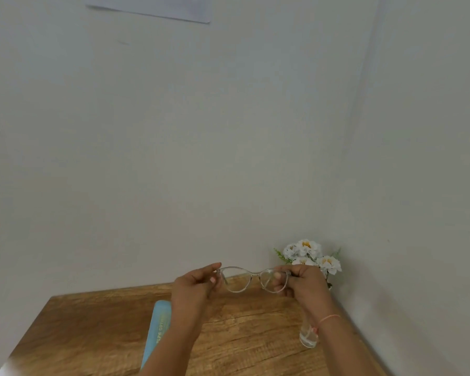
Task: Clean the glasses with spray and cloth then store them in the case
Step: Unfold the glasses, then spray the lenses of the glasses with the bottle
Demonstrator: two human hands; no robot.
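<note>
Glasses (pixel 253 279) held aloft between left hand (pixel 194 287), right hand (pixel 300 282), pinched at both ends

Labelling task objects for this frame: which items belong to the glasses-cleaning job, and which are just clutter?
Job: glasses, held by left hand and right hand; blue case; clear bottle, likely the spray. No cloth visible.
Just lying about: white flowers; paper on wall.

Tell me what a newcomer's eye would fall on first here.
The clear-framed glasses, held up above the wooden table, left hand and right hand each gripping one end. Next, the white flowers in the corner behind them, and the blue case lying on the table by the left forearm.
</note>
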